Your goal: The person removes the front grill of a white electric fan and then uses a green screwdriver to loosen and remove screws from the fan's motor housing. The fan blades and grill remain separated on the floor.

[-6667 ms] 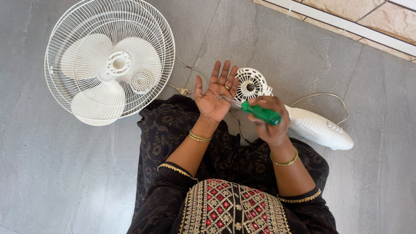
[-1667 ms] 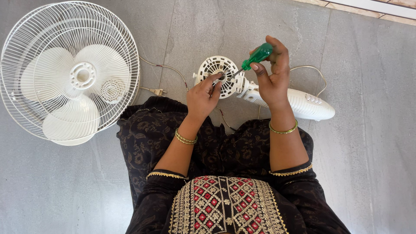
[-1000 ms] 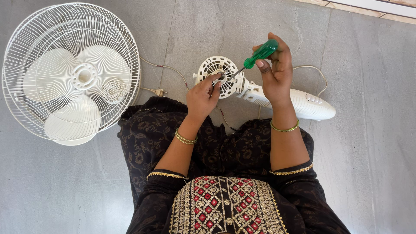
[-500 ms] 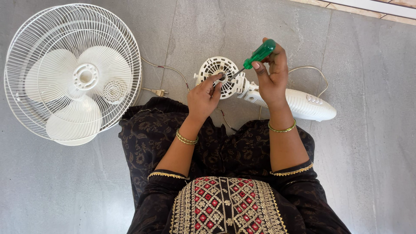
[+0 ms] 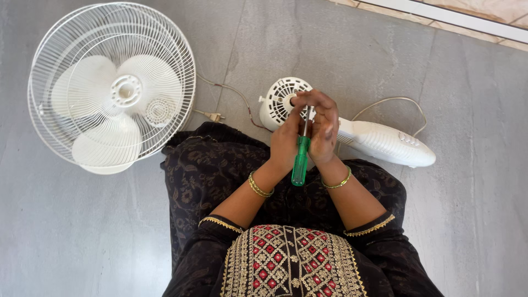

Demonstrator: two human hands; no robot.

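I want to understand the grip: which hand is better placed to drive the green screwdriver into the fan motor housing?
Probably the right hand: it wraps the green screwdriver beside the fan motor housing; the left hand only steadies it.

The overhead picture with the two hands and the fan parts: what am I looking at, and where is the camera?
There is no machine here. The camera sits on a person's head and looks straight down, so you see their own lap, in a dark embroidered garment, and both arms reaching forward. The left hand and right hand are pressed close together around a green-handled screwdriver, its handle pointing back toward the body and its metal shaft running up between the fingers. Just beyond the hands lies a white fan motor housing with a slotted round face, joined to a long white fan body. To the left, on the grey stone floor, lie the white wire fan guards with the blades inside. A power cord with a plug trails between them.
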